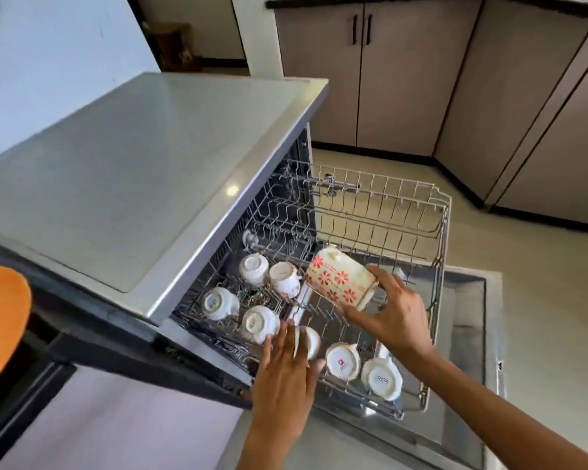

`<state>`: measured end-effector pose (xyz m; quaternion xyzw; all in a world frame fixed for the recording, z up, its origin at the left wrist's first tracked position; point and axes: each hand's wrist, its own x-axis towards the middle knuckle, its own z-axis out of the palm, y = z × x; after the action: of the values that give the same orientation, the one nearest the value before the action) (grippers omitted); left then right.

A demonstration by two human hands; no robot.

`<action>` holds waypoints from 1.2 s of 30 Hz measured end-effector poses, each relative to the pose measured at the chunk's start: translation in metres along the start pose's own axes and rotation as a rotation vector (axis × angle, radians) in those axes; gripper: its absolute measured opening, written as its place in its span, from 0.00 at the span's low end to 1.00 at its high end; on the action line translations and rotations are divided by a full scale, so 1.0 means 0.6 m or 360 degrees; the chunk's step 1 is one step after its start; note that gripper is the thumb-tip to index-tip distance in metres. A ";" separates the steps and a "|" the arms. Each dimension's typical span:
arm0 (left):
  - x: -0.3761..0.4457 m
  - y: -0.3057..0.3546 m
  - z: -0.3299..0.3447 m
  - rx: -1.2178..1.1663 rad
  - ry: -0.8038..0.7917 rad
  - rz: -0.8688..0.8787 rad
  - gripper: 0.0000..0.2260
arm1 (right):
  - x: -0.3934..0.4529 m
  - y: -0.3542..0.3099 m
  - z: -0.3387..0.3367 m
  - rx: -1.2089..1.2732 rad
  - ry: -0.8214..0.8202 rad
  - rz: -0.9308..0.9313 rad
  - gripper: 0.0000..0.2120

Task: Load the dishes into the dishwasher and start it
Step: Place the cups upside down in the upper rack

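Observation:
The dishwasher's upper wire rack [435, 252] is pulled out over the open door [469, 334]. Several white cups lie upside down in it, among them one [253, 268] at the back left and one [382, 378] at the front right. My right hand [392, 315] grips a cream mug with red flowers [336, 278], tilted on its side above the middle of the rack. My left hand [286, 371] rests with fingers spread against a white gold-rimmed cup [311, 342] near the rack's front edge; whether it grips that cup is unclear.
The dishwasher's grey top [143, 171] fills the left. Brown cabinets [404, 79] stand behind and to the right, across a beige floor [540, 300]. An orange object [0, 320] sits at the left edge. The rack's back right rows hold nothing.

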<state>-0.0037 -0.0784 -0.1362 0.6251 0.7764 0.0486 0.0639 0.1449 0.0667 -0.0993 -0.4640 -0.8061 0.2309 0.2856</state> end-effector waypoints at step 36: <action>0.001 -0.006 0.048 -0.0068 0.0110 -0.0020 0.26 | 0.108 -0.011 0.131 -0.0364 -0.0145 0.0216 0.29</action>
<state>-0.0025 -0.0785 -0.1654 0.6166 0.7809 0.0864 0.0506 0.0617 0.1122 -0.1366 -0.5358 -0.8062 0.1772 0.1777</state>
